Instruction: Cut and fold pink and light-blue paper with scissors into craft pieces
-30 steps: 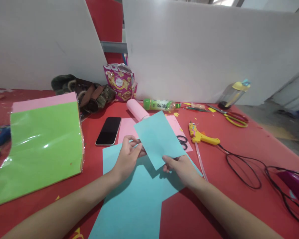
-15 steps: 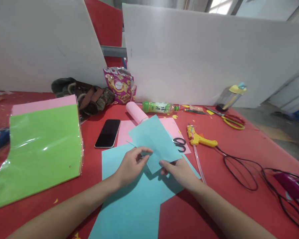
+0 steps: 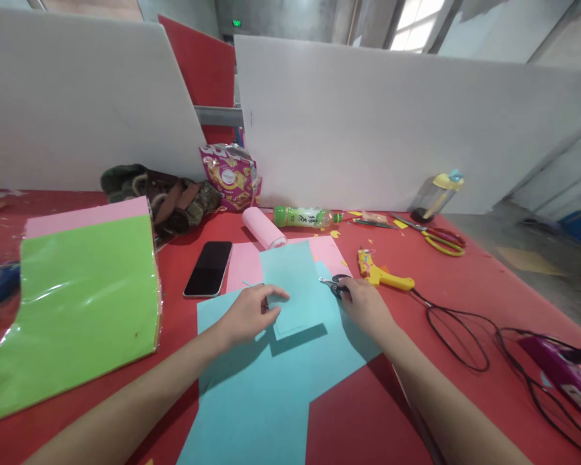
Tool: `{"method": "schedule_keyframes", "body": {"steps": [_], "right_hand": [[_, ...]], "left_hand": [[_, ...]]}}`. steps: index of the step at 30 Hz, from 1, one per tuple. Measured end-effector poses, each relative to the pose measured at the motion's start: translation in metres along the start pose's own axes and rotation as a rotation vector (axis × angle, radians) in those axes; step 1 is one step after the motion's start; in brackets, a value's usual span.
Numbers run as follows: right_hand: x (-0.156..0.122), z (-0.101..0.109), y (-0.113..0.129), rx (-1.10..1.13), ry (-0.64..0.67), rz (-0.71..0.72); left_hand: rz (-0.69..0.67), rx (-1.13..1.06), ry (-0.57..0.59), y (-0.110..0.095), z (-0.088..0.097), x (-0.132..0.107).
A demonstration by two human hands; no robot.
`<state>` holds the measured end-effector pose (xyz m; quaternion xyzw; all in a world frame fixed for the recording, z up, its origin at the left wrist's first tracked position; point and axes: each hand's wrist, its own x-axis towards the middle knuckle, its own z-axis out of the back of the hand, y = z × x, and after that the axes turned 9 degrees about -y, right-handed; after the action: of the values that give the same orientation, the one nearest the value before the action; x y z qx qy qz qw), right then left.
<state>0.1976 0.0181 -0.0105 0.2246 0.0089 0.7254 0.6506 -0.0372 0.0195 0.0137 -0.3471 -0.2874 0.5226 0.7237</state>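
Note:
My left hand [image 3: 250, 314] pinches the left edge of a small cut piece of light blue paper [image 3: 294, 292] and holds it just above a large light blue sheet [image 3: 271, 387] on the red table. My right hand [image 3: 365, 305] has left the paper and closes its fingers on the black-handled scissors [image 3: 336, 284] lying at the right edge of the blue sheets. A pink sheet [image 3: 244, 265] lies under the blue paper's far side.
A black phone [image 3: 208, 268], a pink paper roll [image 3: 264, 228] and a green bottle [image 3: 304, 216] lie beyond the paper. A yellow glue gun [image 3: 383, 274] with black cable [image 3: 458, 332] is to the right. A wrapped stack of green and pink paper [image 3: 82, 297] sits left. White boards stand behind.
The small blue piece has come down from a raised tilt to nearly flat. My right hand let go of it and moved right onto the scissors. My left hand still holds it.

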Motion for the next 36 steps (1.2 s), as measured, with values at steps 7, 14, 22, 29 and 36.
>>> {"method": "schedule_keyframes", "body": {"steps": [7, 14, 22, 29, 36], "right_hand": [[0.004, 0.007, 0.004, -0.028, 0.067, -0.041], [0.002, 0.009, -0.001, 0.224, -0.040, -0.123], [-0.016, 0.013, 0.023, 0.724, 0.103, -0.350], [-0.036, 0.012, 0.041, 1.512, 0.418, -0.743], [-0.037, 0.014, 0.037, 1.533, 0.578, -0.751]], "left_hand": [[-0.020, 0.039, 0.042, -0.007, 0.006, 0.006], [-0.054, -0.035, -0.071, -0.010, 0.012, 0.019], [0.002, -0.175, -0.219, -0.026, 0.016, 0.037], [0.118, -0.233, -0.332, -0.018, 0.009, 0.043], [0.137, -0.190, -0.309, -0.015, 0.004, 0.044]]}}
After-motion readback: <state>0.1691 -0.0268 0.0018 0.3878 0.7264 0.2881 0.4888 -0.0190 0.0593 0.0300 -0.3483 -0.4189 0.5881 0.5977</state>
